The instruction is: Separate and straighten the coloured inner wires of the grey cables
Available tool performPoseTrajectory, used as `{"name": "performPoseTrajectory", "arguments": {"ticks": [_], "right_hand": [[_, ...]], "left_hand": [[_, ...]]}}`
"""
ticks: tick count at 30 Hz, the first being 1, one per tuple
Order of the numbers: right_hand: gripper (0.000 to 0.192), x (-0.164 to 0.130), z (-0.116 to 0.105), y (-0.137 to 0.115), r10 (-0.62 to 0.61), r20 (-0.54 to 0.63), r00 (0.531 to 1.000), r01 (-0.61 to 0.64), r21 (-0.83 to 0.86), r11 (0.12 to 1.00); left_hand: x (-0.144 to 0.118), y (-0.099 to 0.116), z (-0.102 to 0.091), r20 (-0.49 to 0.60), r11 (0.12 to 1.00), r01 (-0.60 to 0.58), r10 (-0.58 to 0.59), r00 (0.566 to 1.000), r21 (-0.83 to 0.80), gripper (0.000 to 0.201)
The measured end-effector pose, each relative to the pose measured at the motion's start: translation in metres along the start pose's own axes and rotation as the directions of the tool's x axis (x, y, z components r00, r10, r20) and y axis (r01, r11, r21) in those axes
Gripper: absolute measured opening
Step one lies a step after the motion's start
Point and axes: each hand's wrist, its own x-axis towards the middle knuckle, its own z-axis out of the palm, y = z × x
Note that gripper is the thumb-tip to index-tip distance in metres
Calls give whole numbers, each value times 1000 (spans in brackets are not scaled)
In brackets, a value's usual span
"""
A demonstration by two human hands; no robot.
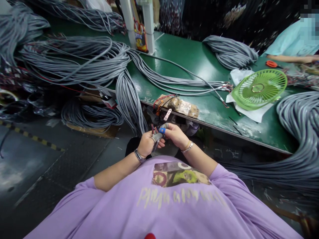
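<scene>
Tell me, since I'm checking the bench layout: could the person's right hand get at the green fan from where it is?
Probably yes. The right hand is at the cable end below the table edge; the green fan lies face-up to its right, with only bare tabletop and paper between.

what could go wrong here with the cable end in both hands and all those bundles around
1. The left hand and right hand pinch the gray cable end close together; the thin colored wires fanning out could bend or poke a finger.
2. The cable bundle droops off the green table edge toward the hands; a tug might drag more of it down.
3. The small wired fixture sits right at the table edge and could be pulled off.
</scene>
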Motion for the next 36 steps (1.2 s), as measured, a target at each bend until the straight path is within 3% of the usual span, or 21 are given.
{"name": "performPoseTrajectory", "arguments": {"ticks": [14,20,25,29,32,36], "right_hand": [[28,0,-1,13,-32,-70,997,40,123,992],[34,3,-6,9,56,-38,998,-39,348,937],[47,24,-20,-4,146,-85,986,-96,433,896],[49,40,-26,-11,121,24,992,-121,390,913],[47,45,-25,-8,29,85,996,-59,375,925],[47,45,-21,3,-135,-171,976,184,319,930]], "left_hand": [[4,-3,1,-86,991,-24,13,996,-132,36],[5,4,1,-106,981,-67,48,993,-181,32],[3,23,6,-21,975,-53,50,999,-217,31],[8,35,15,67,975,-23,39,997,-222,28],[16,37,19,78,971,-15,34,996,-238,26],[25,32,20,79,973,11,7,997,-232,27]]}}
